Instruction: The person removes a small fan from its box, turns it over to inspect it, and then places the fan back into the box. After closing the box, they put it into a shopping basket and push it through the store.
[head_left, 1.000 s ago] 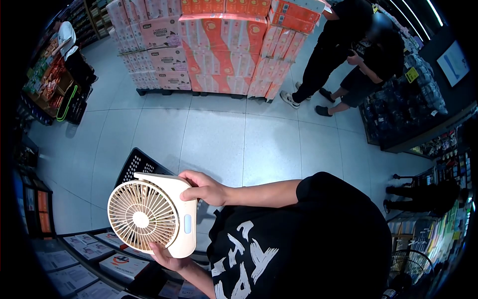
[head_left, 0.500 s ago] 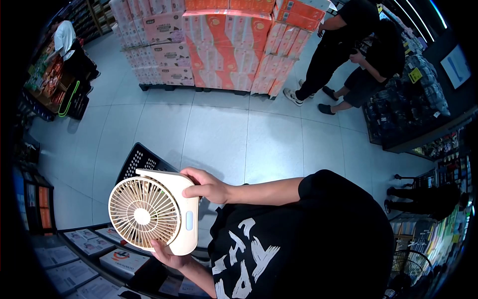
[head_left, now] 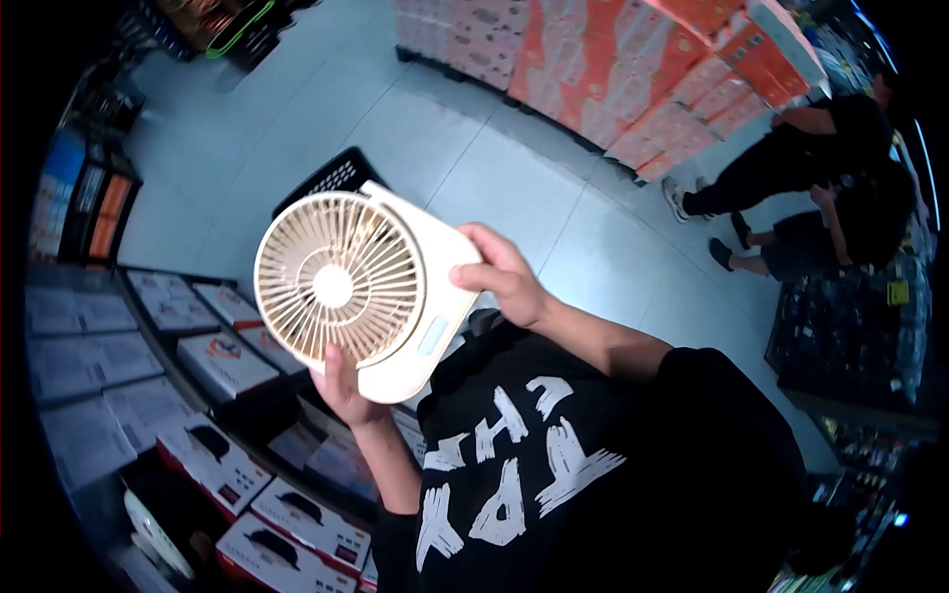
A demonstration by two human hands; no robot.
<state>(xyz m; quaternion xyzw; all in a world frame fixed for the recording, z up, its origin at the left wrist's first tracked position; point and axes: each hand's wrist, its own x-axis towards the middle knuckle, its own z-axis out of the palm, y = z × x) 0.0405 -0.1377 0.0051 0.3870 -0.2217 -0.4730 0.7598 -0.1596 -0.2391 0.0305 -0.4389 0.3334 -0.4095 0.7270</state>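
A cream-coloured fan [head_left: 331, 287] with a round grille and a flat body is held up in front of my torso. My right hand [head_left: 502, 277] grips the body's upper right edge, with its thumb on the near face and its other fingers mostly hidden behind. At the lower rim, my left hand [head_left: 348, 387] holds the fan with its thumb over the grille edge; the remaining fingers are largely out of sight. Beyond the fan, a black perforated basket [head_left: 341, 176] is partly covered by it.
Boxed goods [head_left: 225, 361] fill the shelves at the left and lower left. Stacked pink and orange packs [head_left: 608, 74] stand on pallets at the top. Two people [head_left: 830, 188] in dark clothes stand at the right beside a display of dark packaged goods [head_left: 850, 326].
The view has turned, so the surroundings appear rotated clockwise and more boxes show at lower left. The fan, still in both hands, appears higher, further right and more tilted.
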